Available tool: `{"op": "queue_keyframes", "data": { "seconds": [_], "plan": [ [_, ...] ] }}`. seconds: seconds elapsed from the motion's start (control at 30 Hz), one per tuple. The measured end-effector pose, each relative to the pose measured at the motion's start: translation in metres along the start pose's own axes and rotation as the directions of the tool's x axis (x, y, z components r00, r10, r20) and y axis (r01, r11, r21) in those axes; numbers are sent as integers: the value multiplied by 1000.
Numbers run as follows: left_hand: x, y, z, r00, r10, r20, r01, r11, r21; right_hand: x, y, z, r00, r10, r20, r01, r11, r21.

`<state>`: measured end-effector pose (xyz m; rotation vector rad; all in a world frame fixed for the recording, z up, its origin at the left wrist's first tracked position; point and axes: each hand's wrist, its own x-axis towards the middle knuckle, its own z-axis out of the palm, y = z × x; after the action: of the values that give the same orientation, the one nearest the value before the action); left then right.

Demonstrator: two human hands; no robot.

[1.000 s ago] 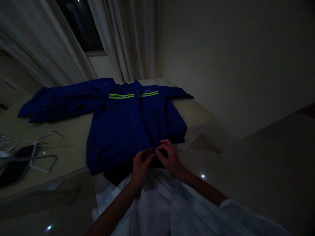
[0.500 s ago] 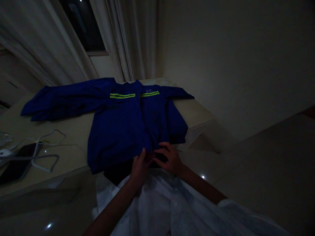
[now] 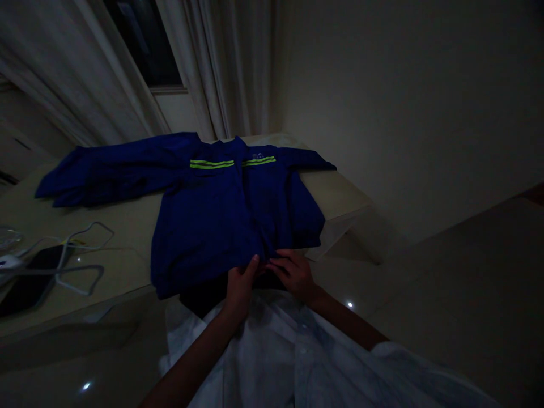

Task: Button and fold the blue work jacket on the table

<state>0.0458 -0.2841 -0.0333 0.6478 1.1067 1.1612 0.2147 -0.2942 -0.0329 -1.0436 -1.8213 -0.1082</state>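
While the jacket (image 3: pixel 204 221) is spread over the table (image 3: pixel 123 277), its front turned up and its collar toward the curtains (image 3: pixel 238 62), the bottom hem is hung slightly over the near edge. One sleeve is laid out far to the left and the other to the right. The chest is crossed by yellow-green stripes, and beneath the left-hand pair a pocket is faintly seen; its contents cannot be told.

At the hem, where the two front edges are brought together, both hands are placed side by side. By the left hand (image 3: pixel 238 290) the hem is gripped, the thumb laid on top and the fingers closed underneath. The fingers of the right hand (image 3: pixel 300 276) are curled, with only a small gap to the thumb, and their tips are set against the cloth just beside the left thumb; whether any cloth is pinched there cannot be told in the dim light.

Well apart from the hands, at the left of the table, a dark slab (image 3: pixel 29 283) is crossed by a white cable (image 3: pixel 80 290). Near it, some clear plastic (image 3: pixel 8 238) is partly cut off by the view's edge.
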Motion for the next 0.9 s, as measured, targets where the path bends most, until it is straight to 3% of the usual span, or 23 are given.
{"op": "queue_keyframes", "data": {
  "seconds": [0.3,0.5,0.9],
  "plan": [
    [-7,14,4,995,65,-77,-50,982,182,3,-3,-1,996,-92,-18,91,994,-55],
    [-13,23,8,991,105,-79,-82,965,249,-2,-2,1,998,-54,26,56,995,-83],
    [-10,14,4,988,136,-77,-112,960,258,-13,-2,9,998,-2,61,3,1000,-23]
  ]
}}
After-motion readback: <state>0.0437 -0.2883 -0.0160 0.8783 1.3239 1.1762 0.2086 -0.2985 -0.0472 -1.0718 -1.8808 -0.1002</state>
